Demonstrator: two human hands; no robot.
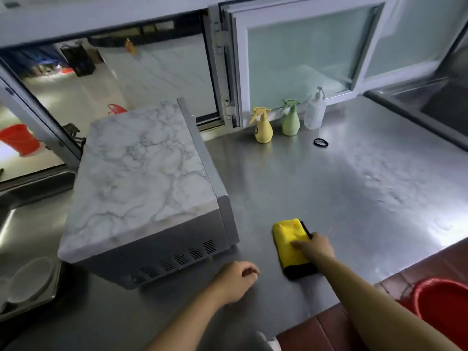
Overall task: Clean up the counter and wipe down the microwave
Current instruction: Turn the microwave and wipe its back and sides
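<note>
A folded yellow cloth (pixel 288 236) with a dark edge lies on the steel counter (pixel 354 188), just right of the microwave. My right hand (pixel 315 248) rests on the cloth's near right part, fingers laid over it. The microwave (pixel 141 173) has a marble-patterned top and grey vented side, turned at an angle. My left hand (pixel 234 278) hovers over the counter by the microwave's near corner, fingers loosely curled, holding nothing.
A yellow spray bottle (pixel 263 127), a green spray bottle (pixel 291 120) and a clear pump bottle (pixel 314 111) stand along the window sill. A black hair tie (pixel 320 142) lies near them. A red bucket (pixel 445 312) sits on the floor at right. A sink (pixel 27 282) holds dishes at left.
</note>
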